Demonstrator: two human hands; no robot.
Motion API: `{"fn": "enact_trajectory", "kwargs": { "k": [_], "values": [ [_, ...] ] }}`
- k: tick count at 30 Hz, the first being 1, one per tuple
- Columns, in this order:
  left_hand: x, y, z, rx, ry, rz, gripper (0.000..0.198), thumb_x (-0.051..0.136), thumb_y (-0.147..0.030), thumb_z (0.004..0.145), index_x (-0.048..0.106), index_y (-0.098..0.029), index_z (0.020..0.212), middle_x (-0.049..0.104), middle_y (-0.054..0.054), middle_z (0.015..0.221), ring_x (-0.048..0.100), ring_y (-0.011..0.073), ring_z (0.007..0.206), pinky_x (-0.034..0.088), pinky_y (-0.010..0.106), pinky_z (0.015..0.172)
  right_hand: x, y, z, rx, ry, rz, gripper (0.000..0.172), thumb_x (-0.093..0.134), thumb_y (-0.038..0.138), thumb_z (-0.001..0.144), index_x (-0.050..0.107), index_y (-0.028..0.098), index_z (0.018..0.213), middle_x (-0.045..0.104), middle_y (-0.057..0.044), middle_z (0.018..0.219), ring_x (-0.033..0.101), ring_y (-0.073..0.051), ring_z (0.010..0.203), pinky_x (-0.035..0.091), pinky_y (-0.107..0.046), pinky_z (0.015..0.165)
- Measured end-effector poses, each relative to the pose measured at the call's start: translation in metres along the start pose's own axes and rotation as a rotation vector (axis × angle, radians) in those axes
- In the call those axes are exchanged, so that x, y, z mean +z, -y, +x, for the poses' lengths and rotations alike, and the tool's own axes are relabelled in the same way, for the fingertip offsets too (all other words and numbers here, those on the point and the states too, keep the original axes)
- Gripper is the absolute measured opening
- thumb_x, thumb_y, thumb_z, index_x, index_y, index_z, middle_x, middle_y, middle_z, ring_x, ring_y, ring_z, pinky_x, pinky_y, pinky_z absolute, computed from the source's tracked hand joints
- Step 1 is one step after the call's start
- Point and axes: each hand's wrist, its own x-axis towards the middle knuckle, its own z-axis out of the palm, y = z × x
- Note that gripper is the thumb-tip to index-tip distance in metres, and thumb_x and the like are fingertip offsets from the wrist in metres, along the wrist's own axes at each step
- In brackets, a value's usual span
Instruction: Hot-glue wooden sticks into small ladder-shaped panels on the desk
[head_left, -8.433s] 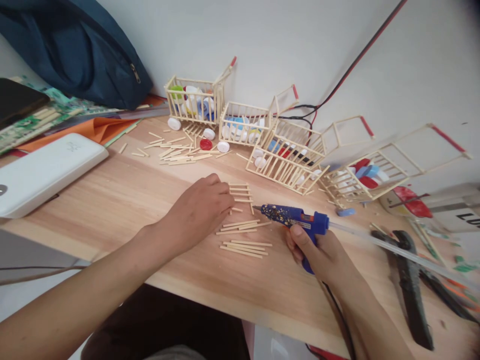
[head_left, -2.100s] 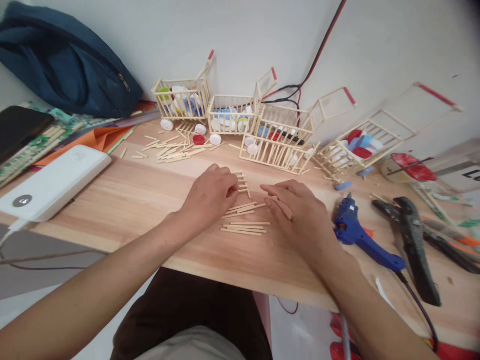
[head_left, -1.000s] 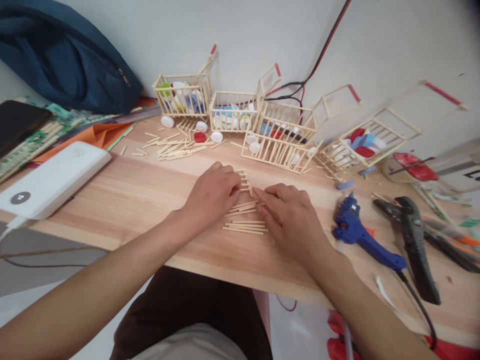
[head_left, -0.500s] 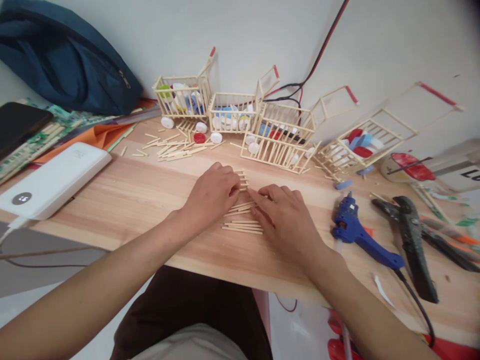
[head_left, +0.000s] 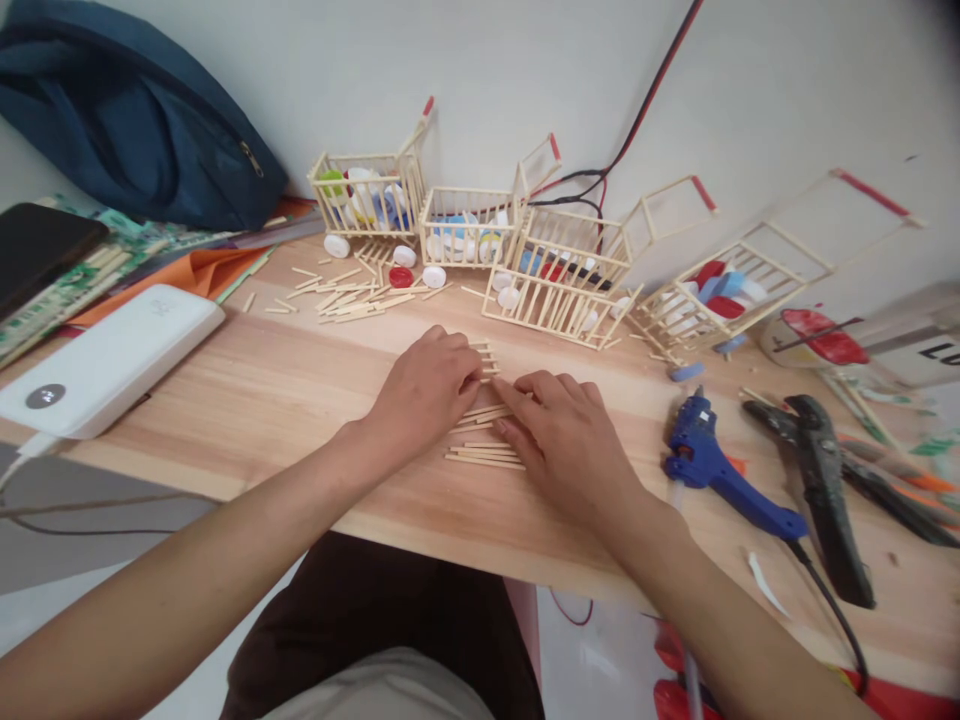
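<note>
The left fingers are curling down onto a small rack of sticks, pressing its near edge against the bench. Whether they are pinching a stick or only bearing down on it cannot be told, since the knuckles are hiding the tips. The right fingers are lying almost straight and spread, their tips touching a few loose sticks just beside the left fingertips; nothing is being gripped there. The left hand and the right hand are meeting at the middle of the bench, with both forearms reaching in from the near edge. A second bundle of sticks is lying just beside the right palm, on its near side.

A blue glue gun is resting on the bench to the right of the right hand, and black pliers are lying beyond it. Along the wall, four little stick carts are standing in a row, holding bottle caps, with a scatter of cut sticks in front of them. At the left, a white power bank is sitting near a blue bag.
</note>
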Motion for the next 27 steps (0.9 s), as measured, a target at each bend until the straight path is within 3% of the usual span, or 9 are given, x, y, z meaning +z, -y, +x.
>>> {"fn": "enact_trajectory", "kwargs": {
  "k": [16, 23, 27],
  "values": [
    [-0.006, 0.000, 0.000, -0.022, 0.014, -0.060, 0.019, 0.053, -0.019, 0.087, 0.065, -0.015, 0.073, 0.061, 0.005, 0.078, 0.050, 0.0197, 0.081, 0.040, 0.031, 0.073, -0.001, -0.002, -0.001, 0.023, -0.004, 0.061, 0.039, 0.048, 0.031, 0.093, 0.057, 0.017, 0.128, 0.062, -0.011, 0.108, 0.053, -0.025, 0.092, 0.033, -0.038, 0.077],
    [-0.018, 0.013, -0.003, -0.171, -0.189, -0.139, 0.019, 0.051, -0.014, 0.085, 0.069, -0.018, 0.087, 0.066, 0.003, 0.085, 0.056, 0.0182, 0.087, 0.042, 0.031, 0.080, 0.002, -0.006, -0.005, 0.044, -0.054, 0.088, 0.042, 0.046, 0.032, 0.095, 0.052, 0.017, 0.133, 0.063, -0.013, 0.108, 0.055, -0.025, 0.093, 0.032, -0.038, 0.076],
    [-0.020, 0.015, -0.008, -0.198, -0.115, -0.140, 0.017, 0.054, -0.016, 0.083, 0.070, -0.018, 0.085, 0.068, 0.003, 0.084, 0.057, 0.0193, 0.088, 0.042, 0.032, 0.079, 0.002, -0.001, -0.003, 0.039, -0.009, 0.074, 0.042, 0.047, 0.034, 0.094, 0.053, 0.017, 0.132, 0.062, -0.012, 0.109, 0.055, -0.025, 0.094, 0.033, -0.038, 0.078]
  ]
}}
